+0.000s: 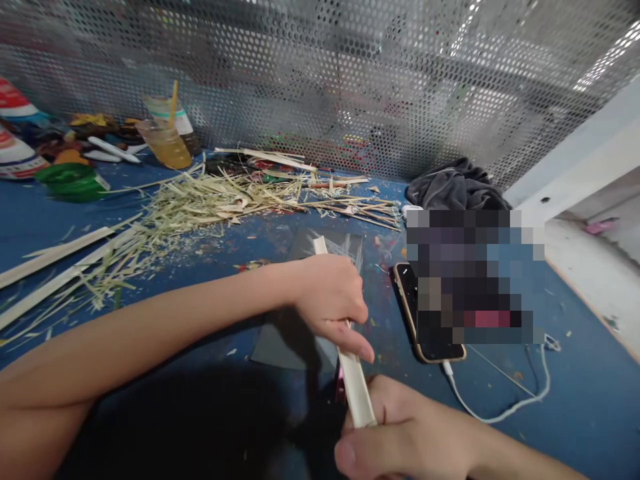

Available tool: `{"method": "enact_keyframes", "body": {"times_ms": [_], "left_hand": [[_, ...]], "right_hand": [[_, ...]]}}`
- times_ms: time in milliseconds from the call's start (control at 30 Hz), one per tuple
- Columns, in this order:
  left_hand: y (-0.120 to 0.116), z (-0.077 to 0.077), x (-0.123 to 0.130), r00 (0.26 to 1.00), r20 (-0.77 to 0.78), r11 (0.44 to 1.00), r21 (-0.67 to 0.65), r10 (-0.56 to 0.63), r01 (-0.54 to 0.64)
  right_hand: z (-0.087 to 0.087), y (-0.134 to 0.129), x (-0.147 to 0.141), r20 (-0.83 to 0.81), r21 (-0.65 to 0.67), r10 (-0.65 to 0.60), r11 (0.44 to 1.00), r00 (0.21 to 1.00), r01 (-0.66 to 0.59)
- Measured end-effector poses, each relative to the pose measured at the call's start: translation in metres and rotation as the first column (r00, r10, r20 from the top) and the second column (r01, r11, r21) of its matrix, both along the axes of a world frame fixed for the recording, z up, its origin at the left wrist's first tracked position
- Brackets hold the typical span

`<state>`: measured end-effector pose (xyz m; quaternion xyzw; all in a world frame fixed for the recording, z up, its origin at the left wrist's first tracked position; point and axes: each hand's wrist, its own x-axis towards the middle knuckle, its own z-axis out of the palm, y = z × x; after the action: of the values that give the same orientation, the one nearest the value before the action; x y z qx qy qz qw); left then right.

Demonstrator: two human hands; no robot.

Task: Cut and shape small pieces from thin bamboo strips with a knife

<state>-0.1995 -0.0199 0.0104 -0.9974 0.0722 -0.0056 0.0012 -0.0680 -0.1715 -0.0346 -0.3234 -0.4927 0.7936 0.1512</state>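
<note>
A bamboo strip (356, 387) is being held lengthwise between two grips, and the action in hand looks like steadying or working along it, though its contact with the dark sheet (280, 343) beneath cannot be made out. Any controlled movement would call for a firm hold at the near end and even pressure from the upper grip, without bending the strip. The left hand (327, 293) comes in from the left with its forearm slanting across the tabletop (590, 407), knuckles upward, its fingers curled narrowly around the strip and the thumb reaching down along it toward the near end. The right hand (425, 433) comes in from the lower right; its fingers close tightly on the strip's near end, thumb across the top and the rest partly hidden underneath. The strip's far tip sticks out beyond the left fingers, tilted slightly to the left. A pinkish object (341, 381) shows beside the strip, between the two sets of fingers, but what it is and whether it is held cannot be told. Beyond the left fingers lies a pile of shavings (225, 193), with longer bamboo pieces (55, 283) farther left. A phone (437, 340) with a white cable (517, 405) lies to the right of the left fingers, beyond the right ones.
</note>
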Motion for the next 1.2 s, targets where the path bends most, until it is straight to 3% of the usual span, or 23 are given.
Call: {"method": "enact_keyframes", "body": {"times_ms": [67,233,400,500,633,767,967,1200], "left_hand": [[-0.003,0.001,0.0,1.0,0.018,1.0,0.002,0.001,-0.001],[-0.014,0.007,0.0,0.999,0.027,0.999,0.038,0.02,-0.021],[-0.015,0.012,-0.001,0.999,0.043,0.998,0.048,0.029,-0.031],[-0.012,0.014,0.0,0.998,-0.023,0.997,0.044,0.057,-0.055],[-0.01,0.013,0.001,0.994,-0.083,0.997,0.037,0.064,-0.062],[-0.009,0.005,0.0,0.999,-0.014,0.999,-0.033,0.04,-0.04],[-0.009,0.0,0.002,1.0,0.019,0.994,-0.109,0.009,-0.007],[-0.011,0.001,0.004,1.0,0.023,0.993,-0.118,-0.008,0.011]], "right_hand": [[-0.001,0.001,-0.003,-0.02,-0.017,0.025,1.0,1.0,-0.025],[-0.013,0.0,-0.014,-0.241,0.033,0.031,0.999,0.97,-0.024],[-0.012,-0.005,-0.01,-0.136,-0.048,0.058,0.997,0.989,-0.065],[-0.011,-0.009,-0.005,-0.096,-0.076,0.016,0.997,0.995,-0.023],[-0.012,-0.011,-0.003,-0.185,-0.071,-0.026,0.997,0.982,0.013],[-0.009,-0.01,-0.005,-0.236,-0.129,-0.053,0.991,0.97,0.023],[0.001,-0.007,-0.008,-0.313,-0.069,-0.064,0.997,0.948,0.045],[-0.003,-0.008,-0.005,-0.21,0.041,0.012,0.999,0.978,-0.003]]}}
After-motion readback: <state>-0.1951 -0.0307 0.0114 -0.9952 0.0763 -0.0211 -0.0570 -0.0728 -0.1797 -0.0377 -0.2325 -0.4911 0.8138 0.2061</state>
